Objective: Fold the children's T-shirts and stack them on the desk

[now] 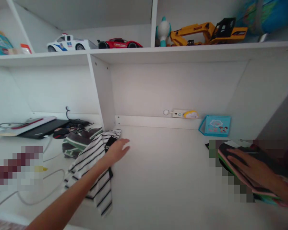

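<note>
My left hand (117, 150) reaches out over the white desk (163, 179), fingers stretched and apart, holding nothing. It hovers at the right edge of a black-and-white striped cloth (93, 169) that lies crumpled on the desk under my forearm. My right hand (249, 166) lies flat, fingers spread, on top of a dark bundle with pink and green edges (235, 159) at the right side of the desk. Part of that bundle is blurred out.
A laptop (40, 127) with cables sits at the left. A power strip (182, 113) and a teal box (216, 126) stand by the back wall. The upper shelf (144, 52) holds a white toy car, a red one and a yellow toy excavator (206, 32).
</note>
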The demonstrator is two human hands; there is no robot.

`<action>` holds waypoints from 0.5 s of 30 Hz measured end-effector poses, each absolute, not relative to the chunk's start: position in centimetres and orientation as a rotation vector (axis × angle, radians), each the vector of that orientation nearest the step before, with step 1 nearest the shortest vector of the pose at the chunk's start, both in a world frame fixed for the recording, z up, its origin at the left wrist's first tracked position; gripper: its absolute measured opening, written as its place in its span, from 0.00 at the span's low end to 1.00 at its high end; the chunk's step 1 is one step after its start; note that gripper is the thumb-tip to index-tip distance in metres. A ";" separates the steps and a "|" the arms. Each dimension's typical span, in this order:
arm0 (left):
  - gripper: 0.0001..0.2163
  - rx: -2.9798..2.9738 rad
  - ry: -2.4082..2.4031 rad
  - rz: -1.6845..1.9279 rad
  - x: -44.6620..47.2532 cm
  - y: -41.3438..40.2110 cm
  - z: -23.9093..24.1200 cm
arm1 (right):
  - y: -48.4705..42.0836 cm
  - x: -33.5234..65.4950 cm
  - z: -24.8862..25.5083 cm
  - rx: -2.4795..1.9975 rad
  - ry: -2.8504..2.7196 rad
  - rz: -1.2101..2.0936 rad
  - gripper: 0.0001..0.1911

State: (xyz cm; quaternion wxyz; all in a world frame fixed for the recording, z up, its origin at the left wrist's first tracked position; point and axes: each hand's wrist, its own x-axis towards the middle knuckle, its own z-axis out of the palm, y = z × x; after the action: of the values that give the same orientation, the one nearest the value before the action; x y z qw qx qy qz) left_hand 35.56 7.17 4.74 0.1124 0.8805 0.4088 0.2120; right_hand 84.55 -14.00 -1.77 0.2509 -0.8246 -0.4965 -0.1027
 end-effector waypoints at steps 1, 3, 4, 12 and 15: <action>0.14 2.671 1.402 0.635 32.6 8.1 5.1 | -13.6 82.9 -2.2 -2.196 -1.420 -0.212 0.24; 0.15 2.655 1.853 0.558 27.7 9.2 5.3 | -12.6 78.5 -2.9 -2.083 -1.533 -0.062 0.24; 0.15 2.598 1.997 0.473 25.8 9.6 5.2 | -11.9 75.8 -3.0 -2.023 -1.561 0.005 0.23; 0.11 2.362 1.535 0.644 28.8 10.0 6.2 | -6.7 51.1 -0.5 -1.379 -1.759 0.807 0.37; 0.16 1.828 1.032 0.861 33.6 9.1 7.6 | -4.5 46.7 -0.5 -1.216 -1.601 0.883 0.43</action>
State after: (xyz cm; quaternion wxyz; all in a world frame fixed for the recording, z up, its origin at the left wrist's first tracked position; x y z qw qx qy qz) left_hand 33.58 9.09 7.59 0.4224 0.7303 0.4123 0.3439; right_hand 46.72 -4.53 -0.48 0.4554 -0.4930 -0.6492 0.3580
